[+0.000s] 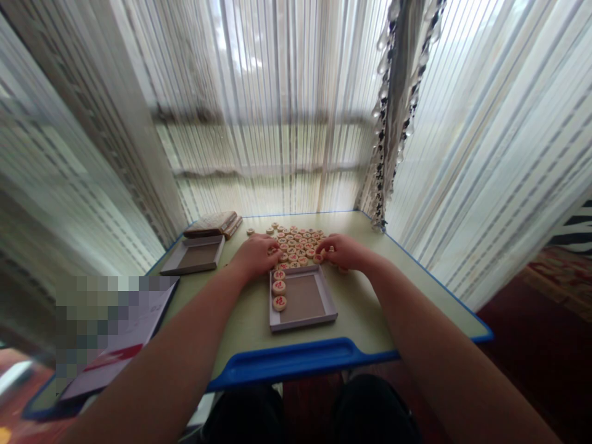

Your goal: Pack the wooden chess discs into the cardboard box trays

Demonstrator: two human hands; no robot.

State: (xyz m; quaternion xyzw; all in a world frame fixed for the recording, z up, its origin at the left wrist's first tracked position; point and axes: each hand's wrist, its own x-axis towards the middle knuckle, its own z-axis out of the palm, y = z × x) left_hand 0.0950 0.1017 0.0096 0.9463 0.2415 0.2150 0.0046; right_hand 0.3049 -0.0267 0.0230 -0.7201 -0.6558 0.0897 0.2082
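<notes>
A crowded group of round wooden Chinese chess pieces point(300, 241) lies on the pale green tabletop. My left hand point(256, 254) rests at the group's left side, its fingers stretched over the nearest pieces. From the right side, my right hand point(343, 251) reaches in with bent, parted fingers, and its fingertips touch pieces at the edge. Each palm faces down and hides a few pieces. Just in front of the group sits a shallow open box point(305, 299). Along its left wall stand three pieces with red characters in a column, the nearest being a red-marked piece point(279, 303).
Another shallow box point(197, 254) lies at the table's left, before a stacked beige-and-brown item point(211, 224). A flat printed booklet point(134, 330), partly pixelated, is at the near left. The table has a blue raised edge point(291, 361). Sheer curtains point(277, 142) hang behind.
</notes>
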